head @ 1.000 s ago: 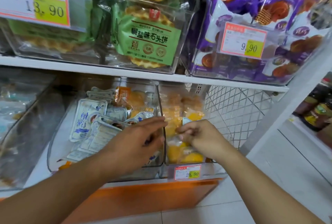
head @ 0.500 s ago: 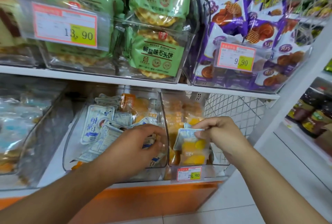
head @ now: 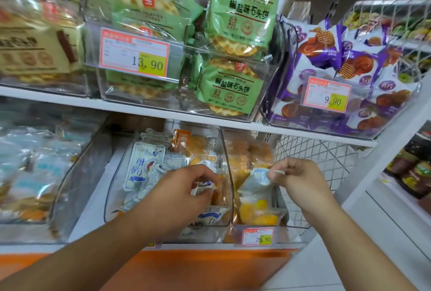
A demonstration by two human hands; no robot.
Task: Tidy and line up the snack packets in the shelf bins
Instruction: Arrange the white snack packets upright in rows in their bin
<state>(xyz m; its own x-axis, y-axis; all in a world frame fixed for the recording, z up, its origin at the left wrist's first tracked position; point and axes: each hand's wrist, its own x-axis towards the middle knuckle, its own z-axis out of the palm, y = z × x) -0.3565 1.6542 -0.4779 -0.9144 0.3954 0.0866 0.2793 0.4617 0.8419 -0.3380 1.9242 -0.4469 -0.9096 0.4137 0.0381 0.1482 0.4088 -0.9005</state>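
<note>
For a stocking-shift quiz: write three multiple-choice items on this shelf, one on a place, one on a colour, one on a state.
1. Where is the 29.90 price tag?
A. lower bin front
B. top shelf
C. floor

2. What colour are the packets behind the 13.90 tag?
A. purple
B. green
C. red

3. What is the right hand doing?
A. hanging idle
B. pressing flat
C. pinching a packet

Answers: 1 A, it is clipped below the yellow snacks; 2 B, the waffle packets are green; 3 C, fingers pinch the clear packet by its top.

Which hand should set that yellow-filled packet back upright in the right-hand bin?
Right. The right hand already pinches the yellow-filled packet by its top edge, directly over the right-hand bin. The left hand holds a blue-and-white packet in the neighbouring bin.
</note>
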